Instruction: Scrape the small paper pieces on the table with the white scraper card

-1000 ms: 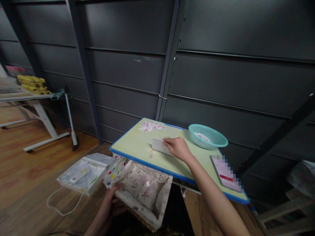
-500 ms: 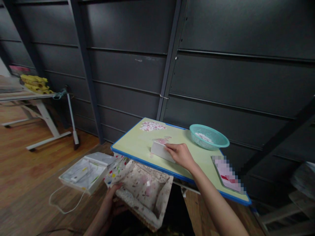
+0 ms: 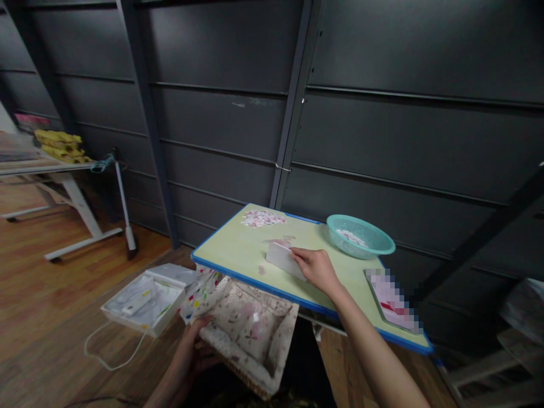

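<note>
My right hand is closed on the near end of a white flat card, which stands on edge on the pale yellow tabletop. Pinkish smears or small bits lie just behind the card. Below the table's front edge, my left hand grips the side of a box lined with flower-patterned sheeting, its open top tilted up. A few pinkish bits seem to lie inside, hard to tell from the print. A pile of small white and pink pieces sits at the table's far left.
A turquoise plastic basket with white pieces stands at the table's back right. A pixelated flat panel lies near the right edge. On the floor to the left is an open white box with a cord. A dark panelled wall rises behind.
My right hand and the card have shifted slightly to the right, uncovering a small pinkish patch on the tabletop left of the card. The left hand and the lined box stay put.
</note>
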A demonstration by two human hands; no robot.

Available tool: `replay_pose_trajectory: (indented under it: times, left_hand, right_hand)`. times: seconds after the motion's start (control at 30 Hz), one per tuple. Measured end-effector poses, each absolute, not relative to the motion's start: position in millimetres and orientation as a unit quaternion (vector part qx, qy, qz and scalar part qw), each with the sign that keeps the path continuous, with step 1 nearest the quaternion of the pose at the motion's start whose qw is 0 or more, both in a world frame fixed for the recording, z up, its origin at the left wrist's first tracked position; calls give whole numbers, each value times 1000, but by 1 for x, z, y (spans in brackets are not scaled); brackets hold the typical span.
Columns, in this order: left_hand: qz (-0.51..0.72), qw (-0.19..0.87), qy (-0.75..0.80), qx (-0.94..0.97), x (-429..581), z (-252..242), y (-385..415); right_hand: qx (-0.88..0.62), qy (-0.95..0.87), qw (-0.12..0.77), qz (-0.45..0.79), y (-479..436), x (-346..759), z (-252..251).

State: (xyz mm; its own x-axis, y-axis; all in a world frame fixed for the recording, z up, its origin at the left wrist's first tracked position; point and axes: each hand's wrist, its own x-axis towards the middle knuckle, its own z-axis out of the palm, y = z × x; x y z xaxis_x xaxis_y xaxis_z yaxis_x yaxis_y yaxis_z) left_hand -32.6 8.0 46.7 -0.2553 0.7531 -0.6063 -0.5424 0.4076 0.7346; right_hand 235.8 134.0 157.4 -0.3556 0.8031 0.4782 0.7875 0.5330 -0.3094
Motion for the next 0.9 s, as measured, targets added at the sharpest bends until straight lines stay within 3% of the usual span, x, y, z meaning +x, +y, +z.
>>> replay_pose_trajectory:
  times: [0.33, 0.9]
  left_hand:
    - [532, 591, 597, 110, -29, 55, 5]
    - [547, 567, 606, 104, -26, 63, 4]
  right_hand:
    - [-453, -832, 315, 56, 117, 228, 158]
    - [-407, -870, 277, -2, 88, 225, 153]
